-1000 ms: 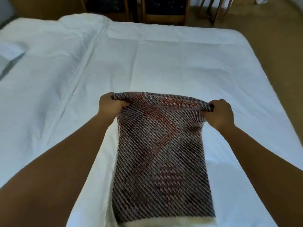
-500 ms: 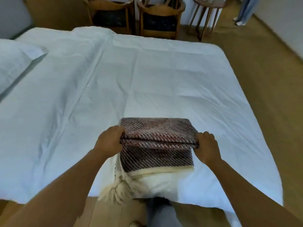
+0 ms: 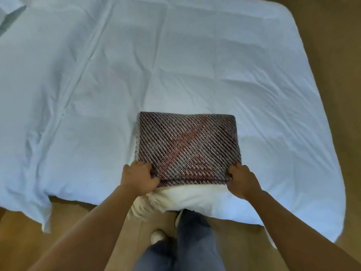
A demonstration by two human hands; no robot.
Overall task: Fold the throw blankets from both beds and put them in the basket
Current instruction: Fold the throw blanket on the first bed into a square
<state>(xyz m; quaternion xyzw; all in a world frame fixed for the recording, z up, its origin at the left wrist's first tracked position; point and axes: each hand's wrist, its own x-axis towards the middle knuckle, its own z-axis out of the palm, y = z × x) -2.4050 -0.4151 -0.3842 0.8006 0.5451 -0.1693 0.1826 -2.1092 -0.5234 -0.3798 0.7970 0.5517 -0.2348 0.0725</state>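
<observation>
A woven throw blanket (image 3: 187, 145), dark with red patches and diagonal stripes, lies folded into a flat rectangle on the white bed (image 3: 195, 65) near its front edge. Its cream border and fringe (image 3: 140, 208) hang over the edge below the fold. My left hand (image 3: 138, 178) grips the near left corner of the folded blanket. My right hand (image 3: 241, 181) grips the near right corner. No basket is in view.
The white sheet covers the bed, wrinkled, with a seam running down the left part. Wooden floor (image 3: 332, 55) shows to the right and in front. My legs and shoes (image 3: 158, 235) stand at the bed's front edge.
A second ago I held the blanket up, stretched between both hands. I laid it down and folded the top layer toward me; both hands now sit at the near corners.
</observation>
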